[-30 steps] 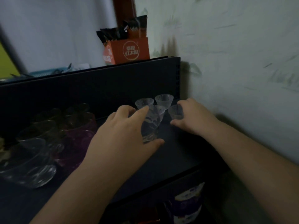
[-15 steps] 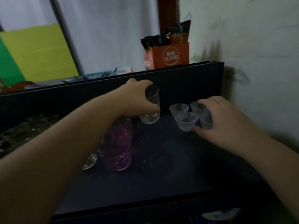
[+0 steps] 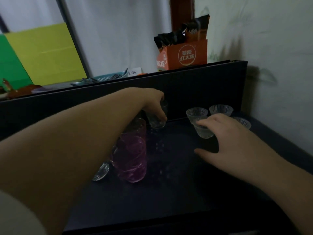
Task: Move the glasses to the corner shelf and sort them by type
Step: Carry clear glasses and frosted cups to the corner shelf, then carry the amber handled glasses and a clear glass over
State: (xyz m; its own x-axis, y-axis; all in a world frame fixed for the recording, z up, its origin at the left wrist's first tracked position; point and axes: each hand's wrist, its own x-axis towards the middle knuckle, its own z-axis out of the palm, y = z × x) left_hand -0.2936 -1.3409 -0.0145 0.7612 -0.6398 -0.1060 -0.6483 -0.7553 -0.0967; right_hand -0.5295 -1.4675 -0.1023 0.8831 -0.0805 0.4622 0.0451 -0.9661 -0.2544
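Gripping upright clear tumbler (image 3: pixel 156 118) (mouth up) | left hand (image 3: pixel 153 103) | dark shelf (image 3: pixel 177 167)

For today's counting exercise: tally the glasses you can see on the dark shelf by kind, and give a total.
Small ribbed clear cups: 4
Purple glasses: 1
Clear tumblers, held in the left hand: 1
Clear glasses partly hidden behind the left arm: 1
Total: 7
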